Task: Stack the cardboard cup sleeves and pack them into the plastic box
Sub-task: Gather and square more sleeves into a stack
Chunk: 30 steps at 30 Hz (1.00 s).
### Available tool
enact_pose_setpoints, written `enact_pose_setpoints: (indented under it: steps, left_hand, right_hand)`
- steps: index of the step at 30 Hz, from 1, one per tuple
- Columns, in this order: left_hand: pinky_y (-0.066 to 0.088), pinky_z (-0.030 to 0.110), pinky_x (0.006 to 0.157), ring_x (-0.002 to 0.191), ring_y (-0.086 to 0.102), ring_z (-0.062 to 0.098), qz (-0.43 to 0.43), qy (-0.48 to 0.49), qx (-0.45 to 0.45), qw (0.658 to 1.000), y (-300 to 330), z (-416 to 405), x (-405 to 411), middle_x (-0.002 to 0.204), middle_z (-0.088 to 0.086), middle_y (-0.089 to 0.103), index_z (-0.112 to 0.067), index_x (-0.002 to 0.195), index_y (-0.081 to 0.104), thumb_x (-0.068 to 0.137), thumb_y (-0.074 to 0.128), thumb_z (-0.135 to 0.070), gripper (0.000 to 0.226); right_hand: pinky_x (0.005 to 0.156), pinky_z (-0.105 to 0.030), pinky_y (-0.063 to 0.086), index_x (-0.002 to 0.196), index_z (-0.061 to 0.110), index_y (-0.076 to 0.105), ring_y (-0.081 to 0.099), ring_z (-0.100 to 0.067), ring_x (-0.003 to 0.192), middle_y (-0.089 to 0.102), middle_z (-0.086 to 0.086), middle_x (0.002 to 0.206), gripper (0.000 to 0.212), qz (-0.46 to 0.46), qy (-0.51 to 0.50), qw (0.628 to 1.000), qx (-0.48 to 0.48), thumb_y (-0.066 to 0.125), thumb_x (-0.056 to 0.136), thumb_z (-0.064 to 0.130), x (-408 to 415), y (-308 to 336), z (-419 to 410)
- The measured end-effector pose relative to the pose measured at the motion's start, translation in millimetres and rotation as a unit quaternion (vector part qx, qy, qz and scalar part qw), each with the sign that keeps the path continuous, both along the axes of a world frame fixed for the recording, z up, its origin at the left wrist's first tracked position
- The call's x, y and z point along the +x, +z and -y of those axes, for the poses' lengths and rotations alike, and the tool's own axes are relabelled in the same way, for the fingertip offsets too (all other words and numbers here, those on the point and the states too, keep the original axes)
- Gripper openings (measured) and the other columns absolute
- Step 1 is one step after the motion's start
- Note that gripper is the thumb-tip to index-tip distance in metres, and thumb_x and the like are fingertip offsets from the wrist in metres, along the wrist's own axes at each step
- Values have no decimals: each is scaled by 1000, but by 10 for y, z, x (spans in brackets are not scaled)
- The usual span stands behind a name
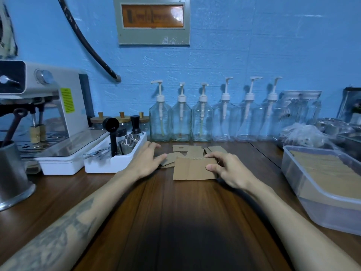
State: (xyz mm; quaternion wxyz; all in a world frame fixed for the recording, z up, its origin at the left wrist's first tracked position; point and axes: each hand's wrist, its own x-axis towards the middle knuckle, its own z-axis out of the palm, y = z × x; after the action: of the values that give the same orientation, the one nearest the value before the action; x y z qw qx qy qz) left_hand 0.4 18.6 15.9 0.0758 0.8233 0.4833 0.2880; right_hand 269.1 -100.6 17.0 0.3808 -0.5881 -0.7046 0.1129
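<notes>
Brown corrugated cup sleeve [192, 169] — flattened, creased — in right hand [227, 170].

I'm looking at a café prep counter. An espresso machine [45, 106] stands left, and syrup pump bottles [213, 118] line the blue wall [234, 45].

matt cardboard sleeves [192, 169] (corrugated), wood-grain table [175, 212]

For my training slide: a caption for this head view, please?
Right hand pinches a cardboard sleeve; plastic box waits right.
</notes>
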Motion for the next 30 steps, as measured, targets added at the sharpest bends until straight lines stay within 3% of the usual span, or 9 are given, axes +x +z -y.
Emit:
enact_pose_setpoints:
  steps: [4, 6, 13, 18, 20, 22, 24, 26, 30]
  left_hand:
    - [33, 41, 113, 141, 35, 29, -32, 20, -94, 995, -29, -119, 111, 156, 14, 32, -7, 153, 24, 88, 54, -64, 91]
    - [36, 41, 113, 140, 38, 31, -27, 21, -125, 992, -57, -160, 130, 156, 15, 34, -6, 153, 21, 86, 60, -62, 96]
    - [42, 34, 102, 128, 50, 25, 19, 9, -67, 998, -84, -100, 100, 141, 10, 53, -9, 139, 47, 86, 70, -45, 68]
    - [41, 29, 99, 119, 47, 23, 72, -18, 19, 997, 42, 70, 33, 124, 4, 45, -12, 135, 50, 80, 80, -20, 62]
    - [43, 25, 91, 114, 48, 22, 111, -24, 25, 993, 71, 142, -16, 117, -1, 43, -15, 128, 55, 81, 77, -8, 52]
    - [41, 13, 80, 110, 50, 20, 154, -32, 18, 987, 75, 222, -77, 116, -3, 49, -19, 120, 59, 83, 74, -1, 44]
    - [40, 4, 73, 108, 51, 16, 197, -34, 18, 980, 75, 289, -142, 117, -4, 56, -19, 112, 62, 85, 70, 2, 36]
    - [43, 8, 74, 102, 55, 17, 243, -23, 23, 970, 91, 344, -198, 114, -1, 62, -16, 103, 65, 86, 65, 5, 27]
    - [41, 11, 67, 80, 52, 15, 316, -16, 33, 948, 135, 421, -259, 96, 5, 62, -11, 92, 57, 89, 57, 6, 17]
  right_hand:
    - [67, -26, 48, 110, 33, 64, 55, 6, 50, 62, 18, 59, 20, -8, 3, 1000, 0, 67, 93, 22, -5, -9, -12]
    - [70, -25, 46, 114, 30, 64, 55, 9, 53, 61, 30, 61, 22, -3, 7, 1000, -2, 66, 93, 23, -2, -8, -13]
    - [73, -24, 42, 117, 26, 66, 50, 12, 59, 57, 24, 64, 25, 9, 4, 1000, 9, 68, 92, 23, -21, 26, 11]
    - [72, -22, 40, 117, 26, 66, 54, 8, 62, 59, 24, 62, 25, 17, 7, 1000, 12, 68, 92, 23, -53, 46, 28]
    - [70, -20, 40, 114, 29, 66, 53, 6, 65, 59, 21, 65, 23, 14, 11, 1000, 10, 68, 92, 24, -67, 50, 43]
    - [62, -8, 38, 107, 38, 64, 57, 6, 62, 61, 22, 64, 19, 16, 17, 1000, 12, 68, 92, 25, -86, 55, 69]
    - [59, 0, 37, 103, 44, 60, 58, 14, 67, 62, 26, 68, 22, 19, 18, 999, 19, 68, 92, 26, -120, 65, 98]
    - [62, 6, 32, 103, 44, 59, 54, 23, 74, 62, 28, 74, 23, 25, 13, 999, 24, 68, 92, 27, -155, 81, 119]
    - [59, 2, 36, 105, 45, 57, 58, 8, 56, 63, 27, 62, 23, 20, 19, 1000, 13, 67, 93, 28, -182, 82, 116]
